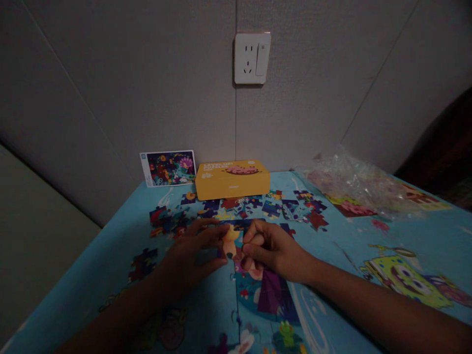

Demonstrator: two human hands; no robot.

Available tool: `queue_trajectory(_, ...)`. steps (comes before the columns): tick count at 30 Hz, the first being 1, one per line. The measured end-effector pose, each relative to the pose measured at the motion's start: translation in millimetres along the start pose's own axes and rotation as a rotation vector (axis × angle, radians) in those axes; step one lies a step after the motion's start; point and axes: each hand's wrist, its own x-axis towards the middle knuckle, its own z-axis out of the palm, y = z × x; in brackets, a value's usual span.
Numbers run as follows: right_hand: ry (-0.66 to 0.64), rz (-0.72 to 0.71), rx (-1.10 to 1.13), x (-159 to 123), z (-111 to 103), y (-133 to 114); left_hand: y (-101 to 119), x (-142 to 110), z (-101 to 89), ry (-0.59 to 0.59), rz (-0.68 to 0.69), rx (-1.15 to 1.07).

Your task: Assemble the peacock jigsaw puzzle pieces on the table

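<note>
My left hand (199, 246) reaches in from the left, with its fingers and thumb curved around a puzzle piece (230, 237) showing an orange-yellow figure. Its fingertips touch the piece's left side. Just right of that piece, my right hand (275, 248) is closed, thumb and index finger pressed together; whatever is between them is hidden. Beneath and in front of the hands lies a joined strip of puzzle (249, 292) with a purple shape, a green frog and white ears. My right hand covers part of its upper end.
Loose puzzle pieces (167, 221) lie left and behind, with more pieces (309, 209) at the back right. A yellow puzzle box (232, 184) and a picture card (169, 168) stand by the wall. Clear plastic wrapping (357, 182) lies right on the blue cartoon tablecloth (332, 260).
</note>
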Motion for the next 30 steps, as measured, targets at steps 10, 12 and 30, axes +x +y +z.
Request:
queue_trajectory(10, -0.005, 0.016, -0.002, 0.4, -0.9, 1.3, -1.3, 1.3, 0.9, -0.005, -0.024, -0.052)
queue_trajectory(12, -0.010, 0.012, -0.014, 0.5, -0.6, 1.0, 0.2, 1.7, 0.2, 0.001, -0.010, -0.046)
queue_trajectory(30, 0.381, -0.118, -0.195, 3.6, -8.3, -7.6, -11.7, 4.5, -3.6, 0.153, -0.189, 0.179)
